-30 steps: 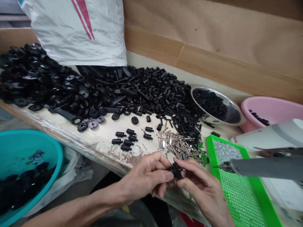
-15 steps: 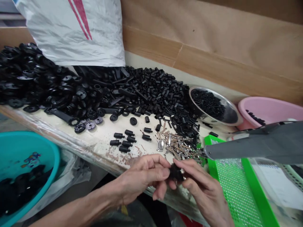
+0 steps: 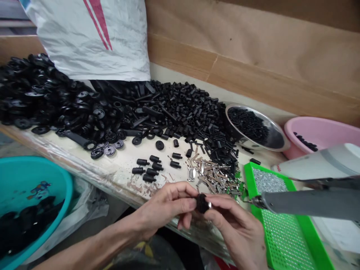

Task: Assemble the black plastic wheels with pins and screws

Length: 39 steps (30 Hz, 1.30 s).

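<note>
Between my two hands, above the table's front edge, is a small round black plastic part (image 3: 201,203) with a bit of shiny metal at its right side. My left hand (image 3: 171,206) pinches it from the left with thumb and fingers. From the right, my right hand (image 3: 234,221) grips it, fingertips at the metal bit. Fingers cover much of the part. Just beyond my hands lies a pile of flat metal clips (image 3: 210,174). Several black plastic cylinders with thin ends (image 3: 152,171) lie to the left of the clips.
Heaped black parts (image 3: 84,105) fill the table's back under a white sack (image 3: 98,41). At right are a metal bowl of black pins (image 3: 272,135), a pink basin (image 3: 323,129), a green tray of small metal pieces (image 3: 320,240) and a grey screwdriver-like tool (image 3: 306,202). A teal tub (image 3: 66,183) stands left.
My hands have shifted slightly left and up with the black part, which is turned to show its round face. The grey tool at right has swung lower, exposing more of the green tray.
</note>
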### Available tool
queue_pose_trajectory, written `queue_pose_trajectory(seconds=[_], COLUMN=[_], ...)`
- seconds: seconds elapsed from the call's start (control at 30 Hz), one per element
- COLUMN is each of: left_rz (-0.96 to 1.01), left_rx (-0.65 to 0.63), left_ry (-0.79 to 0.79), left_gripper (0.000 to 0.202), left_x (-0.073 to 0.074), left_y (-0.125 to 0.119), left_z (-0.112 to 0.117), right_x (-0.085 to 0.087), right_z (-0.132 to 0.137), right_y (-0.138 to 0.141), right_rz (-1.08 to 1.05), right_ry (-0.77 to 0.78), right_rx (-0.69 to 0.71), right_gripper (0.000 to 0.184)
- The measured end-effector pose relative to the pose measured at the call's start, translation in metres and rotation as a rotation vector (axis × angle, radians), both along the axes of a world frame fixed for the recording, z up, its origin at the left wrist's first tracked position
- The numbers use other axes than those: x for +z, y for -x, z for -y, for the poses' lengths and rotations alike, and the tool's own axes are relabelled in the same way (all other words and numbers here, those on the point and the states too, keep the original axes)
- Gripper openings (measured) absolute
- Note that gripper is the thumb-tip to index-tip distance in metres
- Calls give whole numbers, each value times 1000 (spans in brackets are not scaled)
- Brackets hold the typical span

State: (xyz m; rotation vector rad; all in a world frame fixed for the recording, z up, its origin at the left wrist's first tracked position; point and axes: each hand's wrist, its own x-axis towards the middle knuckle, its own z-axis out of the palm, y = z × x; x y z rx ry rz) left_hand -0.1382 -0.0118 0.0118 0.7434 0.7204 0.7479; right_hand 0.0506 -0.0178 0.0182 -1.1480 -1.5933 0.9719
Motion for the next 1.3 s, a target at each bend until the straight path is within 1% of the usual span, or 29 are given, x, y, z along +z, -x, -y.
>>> queue_pose_trajectory(seconds=[0.07, 0.13, 0.2, 0.3, 0.37, 0.43, 0.5, 0.6, 0.67, 0.73, 0.8, 0.97, 1.1, 1.3], left_rz=[-37, -44, -33, -49, -81, -97, -88, -85, -103, -112, -110, -107, -27, -57], left_rx=[-15, -11, -4, -16, -21, -24, -21, -8, 30, 78, 98, 51, 36, 88], left_ry=[-18, -3, 24, 51, 69, 74, 70, 80, 90, 93, 104, 165, 247, 309], left_gripper=[19, 19, 20, 21, 20, 19, 17, 15, 14, 14, 14, 14, 17, 11], left_x=[2, 5, 7, 10, 10, 8, 6, 6, 8, 10, 11, 10, 11, 11], left_y=[0, -1, -3, -6, -7, -6, -6, -6, -7, -9, -10, -11, -10, -14], left_z=[0, 0, 0, -2, -4, -6, -6, -5, -4, -3, -2, -1, -3, -6], right_x=[0, -1, -3, -6, -7, -9, -9, -8, -7, -10, -15, -30, -31, -35], right_z=[-2, -4, -6, -5, -4, -4, -4, -3, -3, -3, -1, 1, 1, 2], right_y=[0, -1, -3, -8, -11, -11, -11, -10, -11, -13, -14, -7, 2, 5], right_rz=[-14, -8, 19, 103, 146, 131, 91, 86, 102, 103, 69, -135, -259, -274], right_ry=[28, 52, 66, 32, -12, -31, -15, 29, 60, 95, 147, 302, 345, 365], right_rx=[5, 13, 7, 15, 37, 43, 38, 40, 45, 47, 28, -101, -133, -142], right_gripper=[24, 25, 30, 39, 35, 27, 25, 29, 30, 27, 22, 14, 14, 15])
